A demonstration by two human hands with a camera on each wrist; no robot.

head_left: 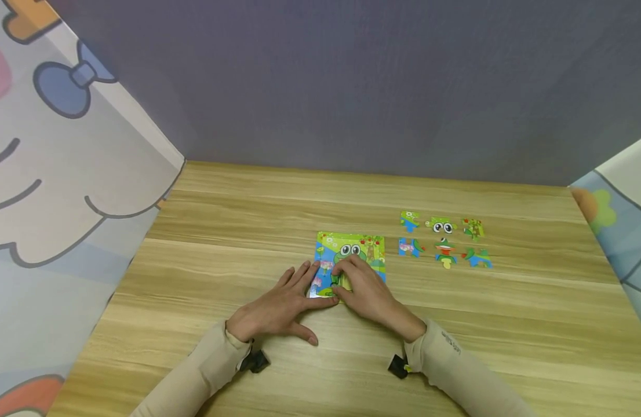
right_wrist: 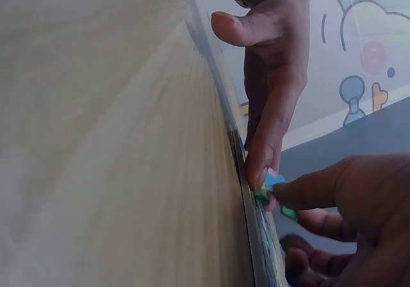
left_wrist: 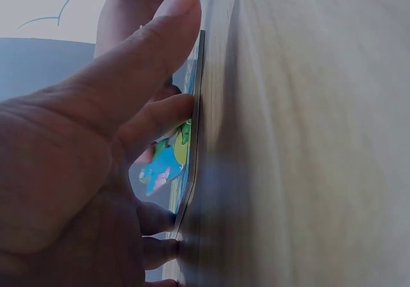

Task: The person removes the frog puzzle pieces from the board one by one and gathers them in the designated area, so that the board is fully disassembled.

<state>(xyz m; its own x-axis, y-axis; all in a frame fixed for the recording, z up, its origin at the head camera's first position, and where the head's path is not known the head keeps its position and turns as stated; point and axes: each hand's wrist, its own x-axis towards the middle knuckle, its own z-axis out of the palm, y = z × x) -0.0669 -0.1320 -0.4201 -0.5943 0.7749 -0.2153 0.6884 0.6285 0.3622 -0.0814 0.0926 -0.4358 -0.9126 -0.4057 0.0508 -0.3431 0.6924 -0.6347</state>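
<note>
A square frog jigsaw puzzle (head_left: 371, 251) lies flat on the wooden table, its lower part covered by both hands. My left hand (head_left: 279, 310) is spread beside it, fingertips pressing its left and lower edges. Over the puzzle's lower middle, my right hand (head_left: 370, 292) pinches a puzzle piece (left_wrist: 165, 166) between thumb and fingers. That piece, blue, pink and green, stands tilted up from the board in the left wrist view. In the right wrist view, the thumb and fingertips of the right hand (right_wrist: 371, 216) meet at the board, near a left fingertip.
Several loose puzzle pieces (head_left: 445, 252) lie in two rows to the right of and behind the puzzle. A grey panel (head_left: 372, 87) rises at the table's far edge, and a cartoon-printed wall (head_left: 54, 168) borders the left side.
</note>
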